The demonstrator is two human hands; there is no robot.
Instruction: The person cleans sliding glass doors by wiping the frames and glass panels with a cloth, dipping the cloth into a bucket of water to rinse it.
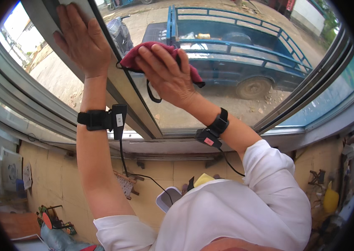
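Note:
My right hand (173, 78) lies over a dark red cloth (130, 58) with black edging and a hanging black loop. It holds the cloth against the window glass (177, 114). To its left, my left hand (85, 47) rests with its palm on the metal window frame (129, 97), fingers extended and thumb apart, with nothing in it. Black straps with small cabled devices circle both forearms, the left device (119, 122) and the right device (208, 138). The cloth's underside is hidden.
Beyond the glass stands a blue cargo vehicle (227, 67) with a railed bed, beside a scooter (118, 34). Below the sill, a white bin (162, 199) and a folding stool (125, 185) stand on the tiled floor (60, 175). A yellow container (330, 200) is at right.

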